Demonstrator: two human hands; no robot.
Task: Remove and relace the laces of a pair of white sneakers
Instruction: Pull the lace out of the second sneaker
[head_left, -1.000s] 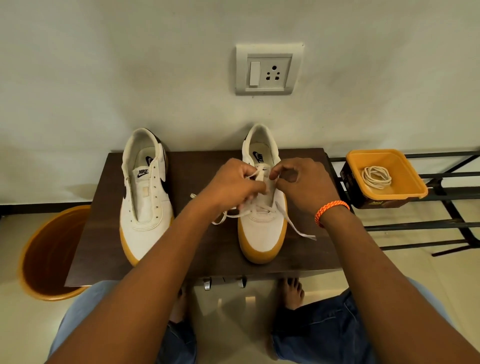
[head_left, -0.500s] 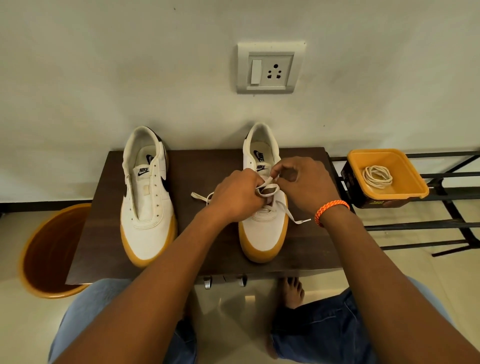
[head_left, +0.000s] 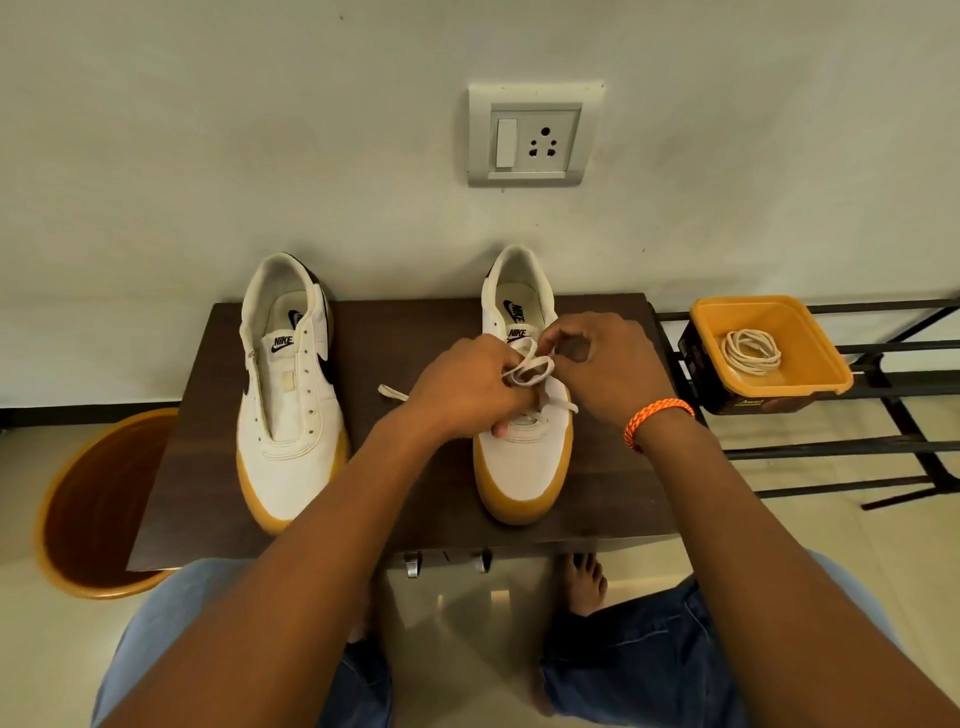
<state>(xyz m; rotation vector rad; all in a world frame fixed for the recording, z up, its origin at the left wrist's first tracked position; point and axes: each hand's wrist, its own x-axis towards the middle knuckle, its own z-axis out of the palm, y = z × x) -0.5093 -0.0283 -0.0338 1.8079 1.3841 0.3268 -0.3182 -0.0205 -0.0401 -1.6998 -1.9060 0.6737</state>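
Note:
Two white sneakers with gum soles stand on a dark wooden table (head_left: 197, 467), toes toward me. The left sneaker (head_left: 288, 395) has bare eyelets and no lace. Both hands work over the right sneaker (head_left: 522, 467). My left hand (head_left: 462, 387) pinches the white lace (head_left: 530, 370) where it forms a loop above the tongue. My right hand (head_left: 602, 364) pinches the same loop from the other side. One lace end (head_left: 392, 392) trails left on the table, another hangs off the shoe's right side. The upper eyelets are hidden by my hands.
An orange tub (head_left: 810, 364) on a black metal rack (head_left: 883, 447) to the right holds a coiled white lace (head_left: 750, 351). An orange bucket (head_left: 88, 509) stands on the floor left of the table. A wall socket (head_left: 535, 135) is above. My knees and bare feet are below the table edge.
The lace ends have been drawn in shorter and a loop has formed between my hands above the tongue. Both hands stayed over the right sneaker.

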